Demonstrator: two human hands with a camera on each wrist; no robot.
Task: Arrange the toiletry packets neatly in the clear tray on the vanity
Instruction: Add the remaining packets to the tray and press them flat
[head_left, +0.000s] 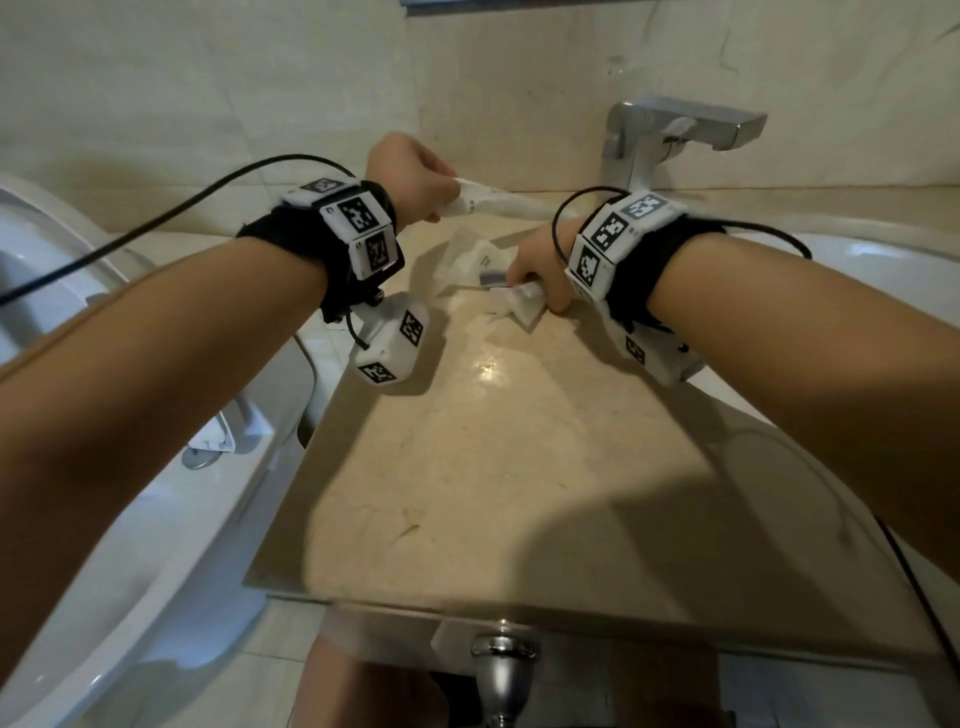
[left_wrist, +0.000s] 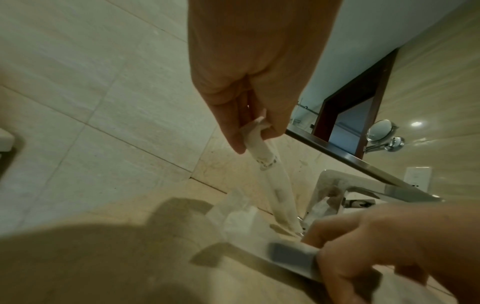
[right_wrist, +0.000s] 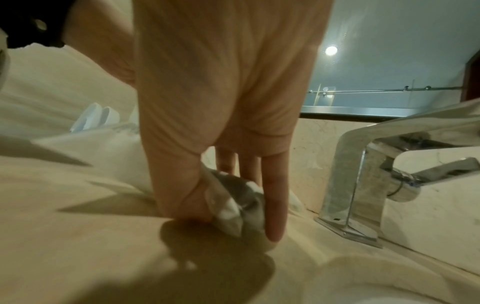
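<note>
The left hand (head_left: 410, 174) pinches the near end of 1 long white packet (left_wrist: 262, 150), held above the far part of the vanity top (head_left: 493, 467), its other end reaching down toward the faucet (head_left: 670, 140). The right hand (head_left: 540, 270) curls its fingers around a crumpled packet (right_wrist: 233, 205) pressed on the counter. More pale packets (head_left: 475, 260) lie between the hands; the clear tray's outline cannot be told.

The long white plastic packet (left_wrist: 262, 148) pinched in the left hand (left_wrist: 249, 82) carries small dark print just below the grip. The crumpled white packet (head_left: 524, 304) under the right hand (head_left: 540, 270) shows a blue-grey band beside the fingers, on the beige veined marble vanity top (head_left: 493, 467).
</note>
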